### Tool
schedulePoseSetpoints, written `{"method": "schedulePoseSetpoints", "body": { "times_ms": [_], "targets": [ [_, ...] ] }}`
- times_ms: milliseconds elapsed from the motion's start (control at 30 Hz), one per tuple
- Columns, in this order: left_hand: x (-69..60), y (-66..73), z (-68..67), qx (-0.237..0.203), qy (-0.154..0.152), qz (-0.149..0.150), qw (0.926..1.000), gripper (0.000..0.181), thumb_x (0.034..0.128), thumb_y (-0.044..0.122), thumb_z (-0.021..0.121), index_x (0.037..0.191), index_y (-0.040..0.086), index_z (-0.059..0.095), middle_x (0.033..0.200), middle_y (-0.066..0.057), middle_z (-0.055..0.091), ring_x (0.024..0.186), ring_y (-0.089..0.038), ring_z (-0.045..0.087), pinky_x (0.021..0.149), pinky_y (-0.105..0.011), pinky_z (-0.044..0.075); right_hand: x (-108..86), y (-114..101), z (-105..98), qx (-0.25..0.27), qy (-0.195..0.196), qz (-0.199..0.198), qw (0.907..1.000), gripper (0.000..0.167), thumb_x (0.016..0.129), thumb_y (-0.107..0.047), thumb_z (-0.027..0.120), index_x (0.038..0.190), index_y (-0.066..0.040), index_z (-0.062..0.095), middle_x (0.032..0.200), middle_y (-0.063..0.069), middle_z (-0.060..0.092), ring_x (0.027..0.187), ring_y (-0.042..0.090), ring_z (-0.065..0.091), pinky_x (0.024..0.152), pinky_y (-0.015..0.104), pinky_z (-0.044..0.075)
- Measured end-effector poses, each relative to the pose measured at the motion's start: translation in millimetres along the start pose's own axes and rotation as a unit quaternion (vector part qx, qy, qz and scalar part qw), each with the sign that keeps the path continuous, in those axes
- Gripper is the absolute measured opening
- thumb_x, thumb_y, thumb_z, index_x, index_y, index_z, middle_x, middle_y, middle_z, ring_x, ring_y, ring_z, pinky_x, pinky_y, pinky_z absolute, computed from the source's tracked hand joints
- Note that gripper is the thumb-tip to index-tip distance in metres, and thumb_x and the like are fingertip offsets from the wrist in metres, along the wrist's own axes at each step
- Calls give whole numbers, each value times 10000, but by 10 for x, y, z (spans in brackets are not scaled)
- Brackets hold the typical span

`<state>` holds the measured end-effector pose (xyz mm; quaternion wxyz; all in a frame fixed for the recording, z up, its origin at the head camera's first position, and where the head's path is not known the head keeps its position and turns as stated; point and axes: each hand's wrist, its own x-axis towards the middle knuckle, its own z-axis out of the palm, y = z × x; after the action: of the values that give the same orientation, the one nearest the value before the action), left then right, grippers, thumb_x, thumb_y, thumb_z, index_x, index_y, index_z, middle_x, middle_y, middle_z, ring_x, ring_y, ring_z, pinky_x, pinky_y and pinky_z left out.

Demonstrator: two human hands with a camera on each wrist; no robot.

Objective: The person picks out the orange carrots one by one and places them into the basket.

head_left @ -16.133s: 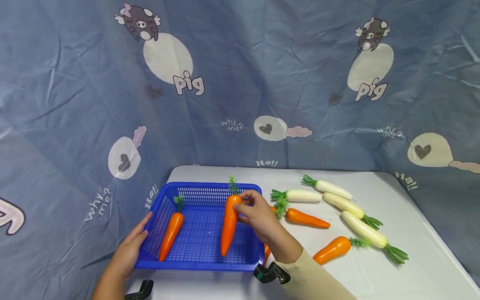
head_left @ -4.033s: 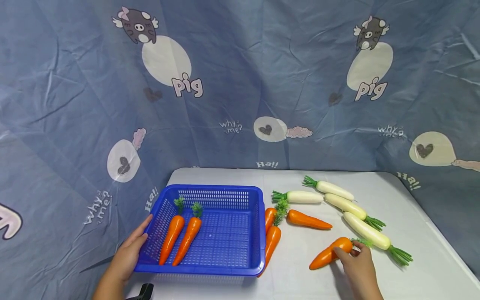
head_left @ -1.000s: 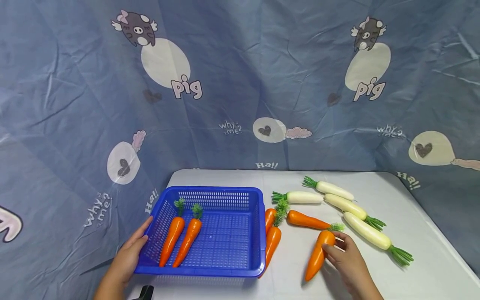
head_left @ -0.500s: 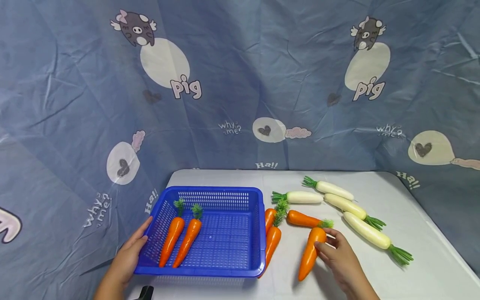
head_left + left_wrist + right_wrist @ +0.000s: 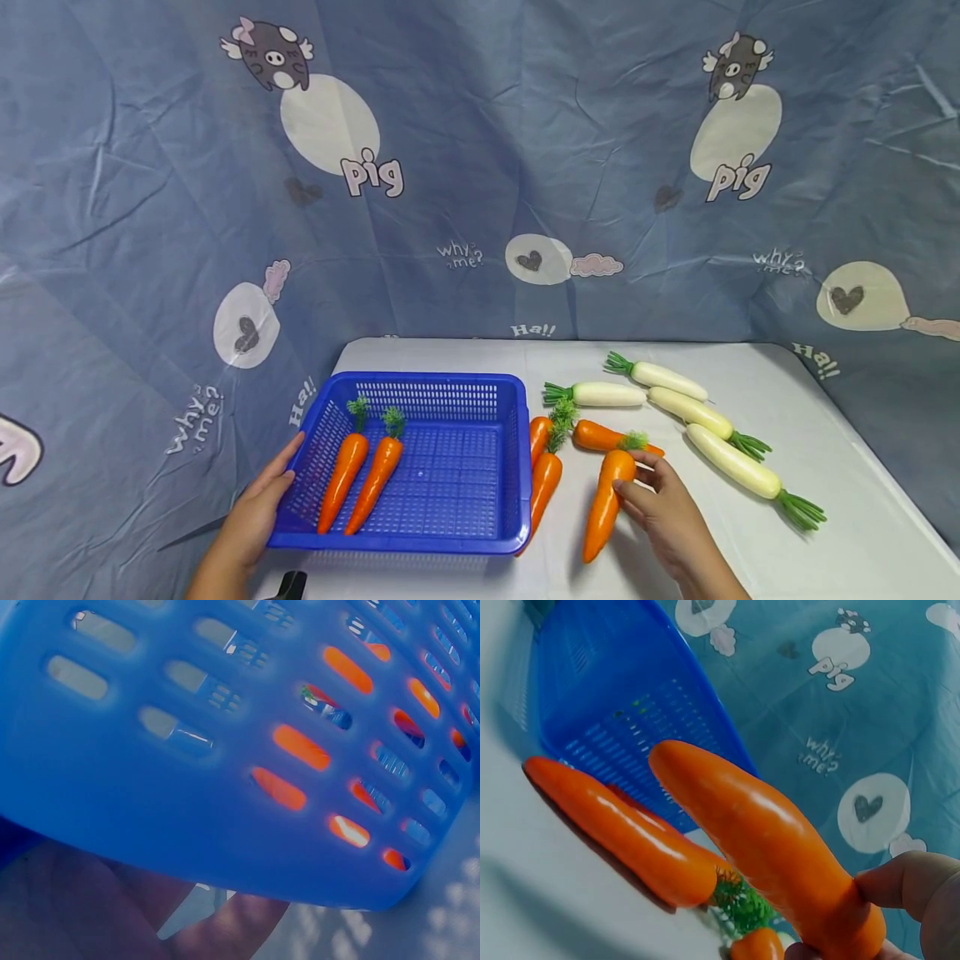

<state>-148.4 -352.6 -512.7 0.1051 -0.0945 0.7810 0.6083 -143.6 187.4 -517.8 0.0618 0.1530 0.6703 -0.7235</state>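
My right hand (image 5: pixel 660 508) pinches an orange carrot (image 5: pixel 607 507) near its leafy end, thumb on one side. The carrot hangs tip toward me over the white table, right of the blue plastic basket (image 5: pixel 420 546). In the right wrist view, the held carrot (image 5: pixel 757 832) fills the middle, with another carrot (image 5: pixel 622 832) beside the basket wall. My left hand (image 5: pixel 251 508) holds the basket by its left edge; in the left wrist view its fingers (image 5: pixel 232 919) pass partly out of sight behind the blue edge. Two carrots, one of them a carrot (image 5: pixel 345 483) at the left, lie inside the basket.
Two carrots, including the nearer carrot (image 5: pixel 546 487), lie against the basket's right side. Another carrot (image 5: pixel 596 435) lies behind the held one. Several white radishes, such as a radish (image 5: pixel 735 460), lie at the back right. A blue patterned cloth (image 5: pixel 465 200) hangs behind the table.
Since 4 seconds ago, my right hand has picked up the carrot on the right and carried it left toward the basket. Earlier it released another carrot in the basket. My left hand stays put.
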Motion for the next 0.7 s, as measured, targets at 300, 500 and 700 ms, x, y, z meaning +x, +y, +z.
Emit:
{"method": "schedulePoseSetpoints", "body": {
  "times_ms": [300, 500, 700],
  "targets": [
    [-29, -15, 6, 96, 52, 117, 9999, 560, 1151, 208, 244, 1697, 264, 136, 1760, -162, 7, 1580, -428, 63, 1185, -601, 196, -41, -27, 109, -86, -118, 2, 9999, 614, 936, -20, 718, 1469, -20, 412, 1338, 187, 472, 1037, 193, 640, 857, 292, 579],
    [-15, -19, -1, 31, 39, 143, 9999, 562, 1149, 204, 253, 1696, 269, 142, 1759, -162, -10, 1580, -450, 36, 1210, -695, 114, -82, -70, 202, 101, -213, -21, 9997, 605, 927, 1, 712, 1459, -22, 427, 1334, 195, 475, 1044, 208, 642, 870, 300, 577],
    [-19, -10, 2, 20, 25, 147, 9999, 566, 1147, 189, 256, 1697, 252, 138, 1759, -161, -25, 1580, -465, 18, 1207, -716, 90, -96, -89, 313, 314, -345, -92, 9989, 577, 916, 24, 702, 1436, -23, 454, 1310, 188, 494, 1022, 218, 657, 863, 303, 583]
  ]
}}
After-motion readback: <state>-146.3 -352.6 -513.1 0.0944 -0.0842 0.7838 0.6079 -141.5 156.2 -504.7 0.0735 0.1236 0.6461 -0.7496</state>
